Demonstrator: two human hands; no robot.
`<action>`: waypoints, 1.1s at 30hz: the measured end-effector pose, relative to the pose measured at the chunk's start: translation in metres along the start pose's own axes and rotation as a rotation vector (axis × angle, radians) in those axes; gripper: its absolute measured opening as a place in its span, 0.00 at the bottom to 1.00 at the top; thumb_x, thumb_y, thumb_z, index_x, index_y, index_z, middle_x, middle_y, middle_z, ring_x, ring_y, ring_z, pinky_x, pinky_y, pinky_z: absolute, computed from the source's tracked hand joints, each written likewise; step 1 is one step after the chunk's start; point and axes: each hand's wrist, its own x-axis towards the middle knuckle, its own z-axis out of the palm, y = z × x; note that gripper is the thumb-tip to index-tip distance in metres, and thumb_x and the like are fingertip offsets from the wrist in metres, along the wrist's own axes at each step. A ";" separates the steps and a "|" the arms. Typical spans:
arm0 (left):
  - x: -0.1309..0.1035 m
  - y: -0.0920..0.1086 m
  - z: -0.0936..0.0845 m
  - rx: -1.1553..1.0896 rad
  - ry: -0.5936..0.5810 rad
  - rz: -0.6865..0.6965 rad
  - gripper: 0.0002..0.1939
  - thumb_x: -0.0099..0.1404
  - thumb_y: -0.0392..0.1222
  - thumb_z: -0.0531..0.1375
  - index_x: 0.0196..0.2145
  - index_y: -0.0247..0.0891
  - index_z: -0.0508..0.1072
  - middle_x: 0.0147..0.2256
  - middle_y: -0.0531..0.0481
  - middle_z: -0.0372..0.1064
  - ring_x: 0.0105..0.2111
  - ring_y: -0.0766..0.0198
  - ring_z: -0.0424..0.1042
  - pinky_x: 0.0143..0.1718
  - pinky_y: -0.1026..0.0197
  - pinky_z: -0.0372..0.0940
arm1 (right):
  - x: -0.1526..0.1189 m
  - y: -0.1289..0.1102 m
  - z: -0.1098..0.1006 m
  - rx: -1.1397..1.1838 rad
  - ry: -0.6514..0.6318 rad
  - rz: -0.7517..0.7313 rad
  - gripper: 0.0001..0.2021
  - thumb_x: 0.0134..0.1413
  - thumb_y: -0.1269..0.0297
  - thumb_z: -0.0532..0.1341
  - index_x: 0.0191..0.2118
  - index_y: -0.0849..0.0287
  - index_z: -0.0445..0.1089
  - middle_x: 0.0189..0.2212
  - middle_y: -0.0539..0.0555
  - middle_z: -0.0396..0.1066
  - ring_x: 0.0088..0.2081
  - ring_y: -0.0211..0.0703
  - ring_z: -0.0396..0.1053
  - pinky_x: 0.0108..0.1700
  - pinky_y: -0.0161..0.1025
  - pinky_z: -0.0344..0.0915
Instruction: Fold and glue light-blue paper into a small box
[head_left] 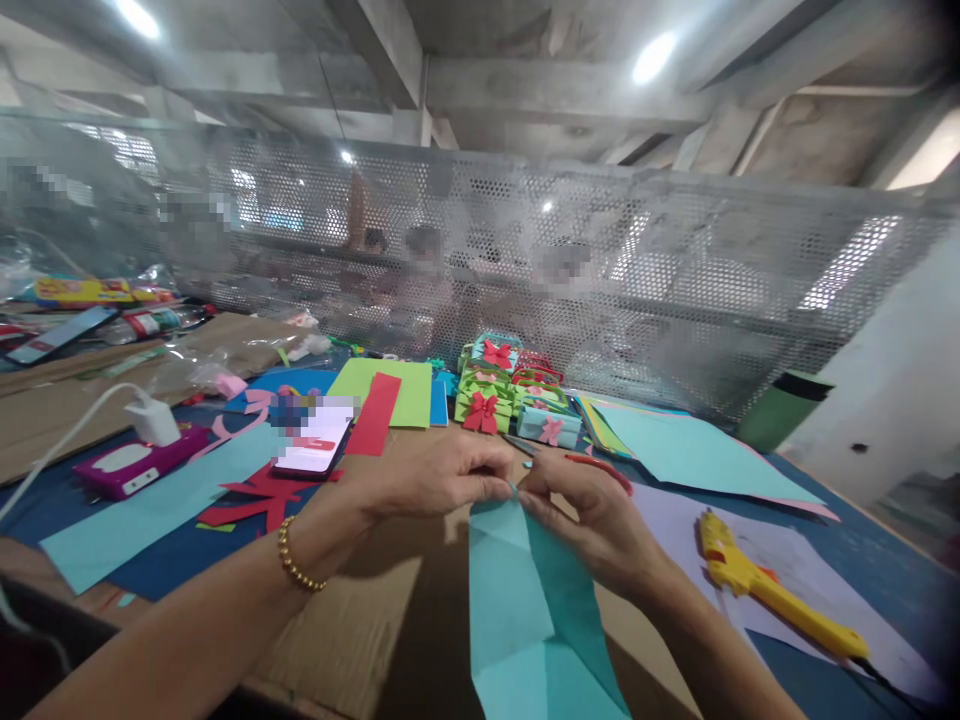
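A creased light-blue sheet of paper (517, 610) hangs down toward me, its top edge pinched in both hands above brown cardboard (352, 620). My left hand (450, 475), with a gold bead bracelet (289, 560) on the wrist, grips the upper left part between thumb and fingers. Close beside it, my right hand (585, 505) pinches the upper right part; the fingertips of the two hands nearly meet. Just beyond the right hand lie red-handled scissors (611, 470), partly hidden by it. Small green and blue paper bags (484, 400) with red and pink bows stand farther back.
At right, a yellow glue gun (780, 590) rests on white paper (832, 600), near stacked coloured sheets (712, 450). At left are a phone (315, 440), red paper cutouts (262, 500), a light-blue strip (157, 510) and a purple power strip (142, 465). A perforated screen (465, 240) stands behind.
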 end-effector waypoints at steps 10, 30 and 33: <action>0.001 -0.009 -0.002 -0.153 -0.081 -0.093 0.11 0.71 0.43 0.57 0.31 0.38 0.69 0.31 0.53 0.69 0.32 0.67 0.67 0.35 0.63 0.59 | -0.003 0.013 -0.012 -0.079 0.046 0.073 0.14 0.65 0.61 0.57 0.28 0.58 0.66 0.24 0.48 0.65 0.28 0.37 0.62 0.32 0.34 0.57; -0.003 -0.005 -0.007 -0.147 -0.142 -0.141 0.10 0.70 0.42 0.57 0.30 0.38 0.69 0.29 0.53 0.70 0.31 0.68 0.68 0.34 0.64 0.59 | -0.004 0.014 -0.015 -0.109 0.042 0.095 0.14 0.65 0.60 0.57 0.28 0.58 0.67 0.24 0.48 0.65 0.27 0.36 0.63 0.32 0.35 0.58; -0.003 -0.004 -0.009 -0.176 -0.175 -0.151 0.12 0.70 0.44 0.57 0.30 0.37 0.70 0.30 0.52 0.71 0.32 0.66 0.69 0.36 0.63 0.61 | -0.002 0.010 -0.013 -0.104 0.051 0.065 0.14 0.64 0.61 0.57 0.27 0.58 0.67 0.23 0.47 0.64 0.26 0.35 0.61 0.30 0.34 0.57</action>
